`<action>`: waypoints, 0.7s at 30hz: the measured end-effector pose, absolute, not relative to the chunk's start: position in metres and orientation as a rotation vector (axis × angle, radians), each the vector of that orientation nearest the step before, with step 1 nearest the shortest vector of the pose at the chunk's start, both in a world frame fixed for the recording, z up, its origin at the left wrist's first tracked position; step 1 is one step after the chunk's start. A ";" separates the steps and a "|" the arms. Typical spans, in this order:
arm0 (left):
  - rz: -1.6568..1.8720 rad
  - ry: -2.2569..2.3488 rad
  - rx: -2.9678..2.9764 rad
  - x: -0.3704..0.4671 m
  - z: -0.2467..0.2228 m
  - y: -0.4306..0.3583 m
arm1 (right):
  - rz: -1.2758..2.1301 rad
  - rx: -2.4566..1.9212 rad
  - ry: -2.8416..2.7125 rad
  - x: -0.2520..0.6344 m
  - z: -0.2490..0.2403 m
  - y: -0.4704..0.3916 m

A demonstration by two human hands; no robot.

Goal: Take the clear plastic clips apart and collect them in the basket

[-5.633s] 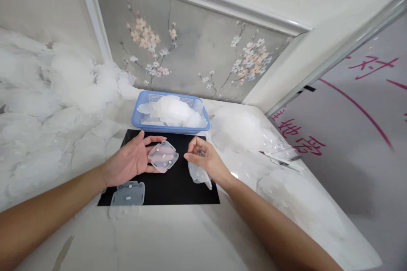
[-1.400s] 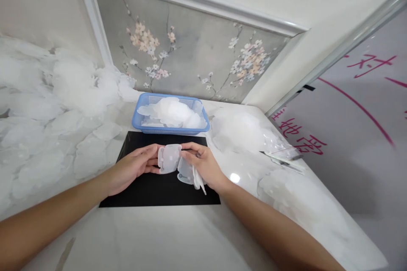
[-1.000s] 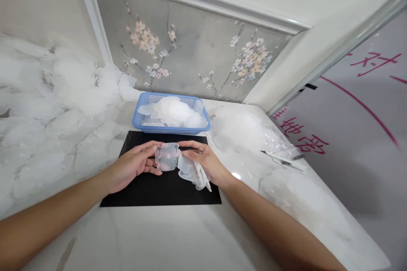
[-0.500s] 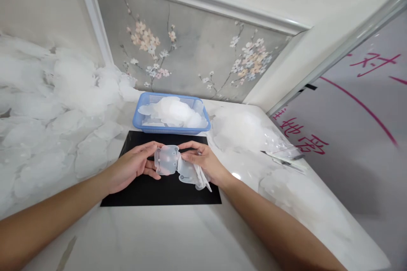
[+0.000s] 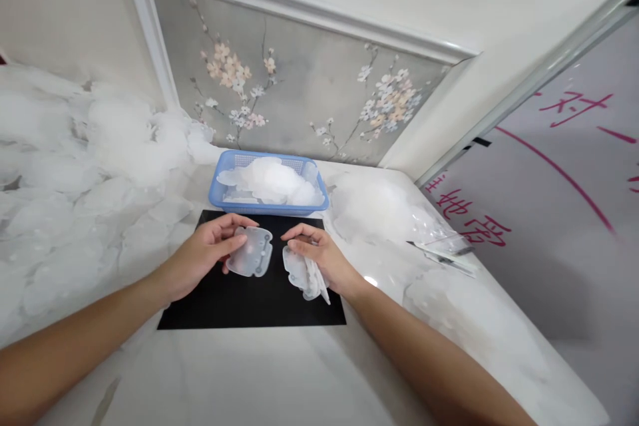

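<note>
Over the left part of a black mat point(image 5: 219, 309), my left hand point(image 5: 207, 254) grips a translucent plastic piece point(image 5: 255, 254) with notched edges and small round marks. My right hand point(image 5: 327, 256) is closed on several similar plastic pieces point(image 5: 298, 267), bunched together and fanned downward over the mat's right side. A gap of black mat shows between the piece on the left and the bunch on the right. Behind the mat is a blue basket point(image 5: 269, 208) with a heap of whitish translucent pieces point(image 5: 272, 180) in it.
Large piles of translucent pieces point(image 5: 114, 140) cover the table's left side. Another heap point(image 5: 374, 206) lies right of the basket, beside a clear bag point(image 5: 449, 239). A framed floral panel point(image 5: 309, 80) stands behind, and a whiteboard point(image 5: 559, 180) with red writing is at the right.
My left hand has turned and its plastic piece has come apart from the bunch in my right hand, which has barely moved. The camera view has shifted slightly.
</note>
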State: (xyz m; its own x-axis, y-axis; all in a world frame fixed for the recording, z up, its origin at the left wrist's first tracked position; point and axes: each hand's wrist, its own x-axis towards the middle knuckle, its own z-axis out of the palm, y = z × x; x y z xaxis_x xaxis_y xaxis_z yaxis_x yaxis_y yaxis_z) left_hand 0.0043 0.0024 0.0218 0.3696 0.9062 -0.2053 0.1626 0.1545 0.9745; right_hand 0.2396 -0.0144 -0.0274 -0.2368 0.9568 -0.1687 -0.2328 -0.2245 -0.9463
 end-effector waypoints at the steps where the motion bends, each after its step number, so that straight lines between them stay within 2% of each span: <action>1: 0.780 1.105 1.356 0.002 0.027 0.006 | 1.607 -1.047 -1.059 0.241 -0.023 -0.012; 6: 1.079 1.245 1.655 -0.003 0.051 0.055 | 1.239 -1.115 -1.138 0.246 0.015 0.036; 9: 1.069 1.372 1.949 0.005 0.050 0.095 | 0.842 -1.377 -1.430 0.237 0.037 0.085; 11: 1.087 1.396 1.994 0.011 0.045 0.113 | 0.737 -1.452 -1.496 0.228 0.045 0.113; 17: 1.017 1.295 2.084 0.013 0.030 0.112 | 0.601 -1.527 -1.602 0.211 0.027 0.139; 21: 1.038 1.297 2.075 -0.009 0.048 0.092 | 0.641 -1.471 -1.650 0.210 0.019 0.135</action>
State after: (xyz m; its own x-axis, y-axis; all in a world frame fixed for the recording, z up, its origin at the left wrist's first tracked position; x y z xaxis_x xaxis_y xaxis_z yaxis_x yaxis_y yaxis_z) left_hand -0.0091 0.0920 0.0484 0.2634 0.8998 0.3479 0.5370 -0.4364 0.7220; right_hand 0.2096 0.1347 0.0186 0.0133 0.9714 0.2371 0.5564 0.1898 -0.8089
